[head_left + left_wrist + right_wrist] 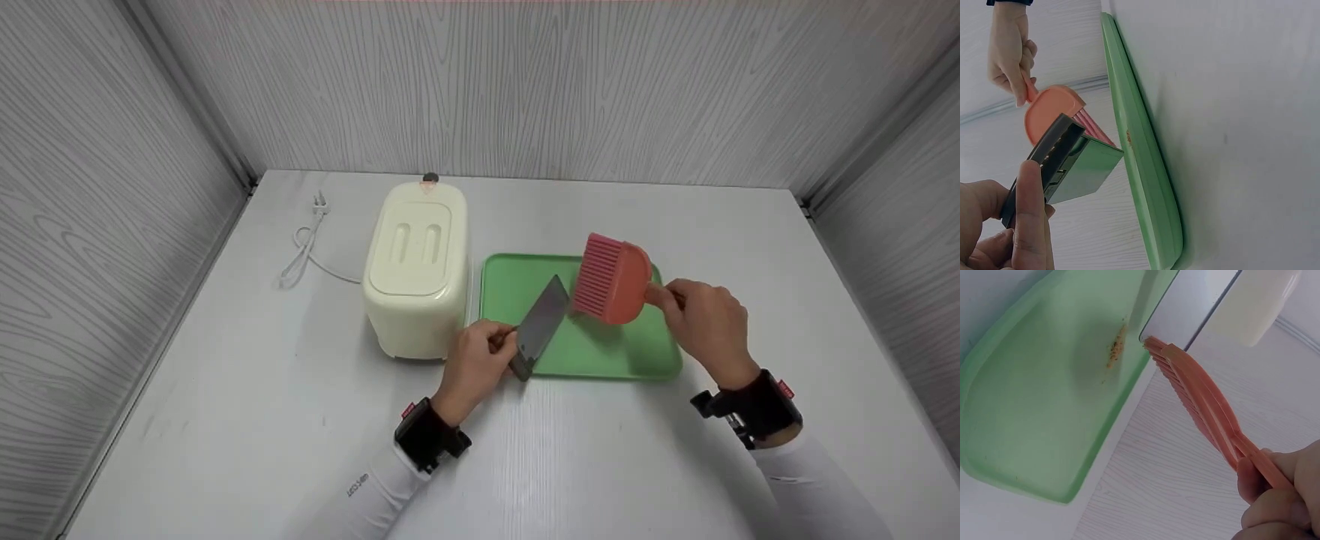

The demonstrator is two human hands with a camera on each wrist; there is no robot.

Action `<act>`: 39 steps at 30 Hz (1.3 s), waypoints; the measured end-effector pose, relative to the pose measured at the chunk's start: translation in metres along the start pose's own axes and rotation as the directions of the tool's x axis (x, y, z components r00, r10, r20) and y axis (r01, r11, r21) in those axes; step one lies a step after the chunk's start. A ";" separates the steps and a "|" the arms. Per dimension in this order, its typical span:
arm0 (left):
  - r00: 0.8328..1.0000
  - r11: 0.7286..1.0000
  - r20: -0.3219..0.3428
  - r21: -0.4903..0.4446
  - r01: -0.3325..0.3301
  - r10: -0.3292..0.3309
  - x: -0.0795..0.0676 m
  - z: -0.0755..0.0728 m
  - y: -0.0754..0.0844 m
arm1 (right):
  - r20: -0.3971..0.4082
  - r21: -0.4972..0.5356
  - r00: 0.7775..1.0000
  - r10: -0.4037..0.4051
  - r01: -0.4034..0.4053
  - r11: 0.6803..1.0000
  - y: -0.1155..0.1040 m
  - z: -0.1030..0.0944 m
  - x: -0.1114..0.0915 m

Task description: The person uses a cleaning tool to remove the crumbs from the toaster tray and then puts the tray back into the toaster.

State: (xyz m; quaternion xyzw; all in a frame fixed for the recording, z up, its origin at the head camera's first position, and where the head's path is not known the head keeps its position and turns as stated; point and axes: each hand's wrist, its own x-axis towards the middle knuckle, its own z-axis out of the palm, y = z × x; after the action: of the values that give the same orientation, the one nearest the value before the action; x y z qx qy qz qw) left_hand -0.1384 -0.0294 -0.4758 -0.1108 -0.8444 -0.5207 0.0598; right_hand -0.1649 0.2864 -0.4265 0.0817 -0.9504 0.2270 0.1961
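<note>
My left hand pinches a flat metal crumb tray by its dark end, holding it tilted over the green tray. Small crumbs cling along that dark end in the left wrist view. With my right hand I grip the thin handle of an orange brush. Its pink bristles touch or nearly touch the far end of the metal plate. A small pile of brownish crumbs lies on the green tray's floor in the right wrist view.
A cream toaster with a lid on top stands to the left of the green tray. Its white cord and plug lie farther left on the white table. Wood-grain panels enclose the back and sides.
</note>
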 end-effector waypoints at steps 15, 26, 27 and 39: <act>1.000 1.000 -0.021 0.002 -0.009 0.009 0.000 0.001 0.000 | 0.088 0.060 0.996 0.034 -0.039 0.997 -0.010 0.006 -0.012; 1.000 1.000 -0.012 0.007 -0.006 0.006 -0.001 0.001 0.001 | 0.013 -0.011 1.000 -0.015 0.016 1.000 -0.013 0.011 -0.014; 1.000 1.000 -0.010 0.007 -0.003 0.003 -0.001 0.001 0.001 | 0.012 -0.014 1.000 -0.013 0.013 1.000 -0.013 0.011 -0.014; 1.000 1.000 -0.009 -0.011 0.005 -0.005 -0.001 0.000 0.002 | 0.021 -0.037 1.000 0.000 0.001 0.999 -0.011 0.013 -0.009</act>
State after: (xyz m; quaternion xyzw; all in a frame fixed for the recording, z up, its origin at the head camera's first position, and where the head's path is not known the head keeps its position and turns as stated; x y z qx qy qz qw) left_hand -0.1369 -0.0284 -0.4743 -0.1065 -0.8416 -0.5259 0.0616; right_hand -0.1583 0.2710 -0.4367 0.0807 -0.9564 0.2087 0.1875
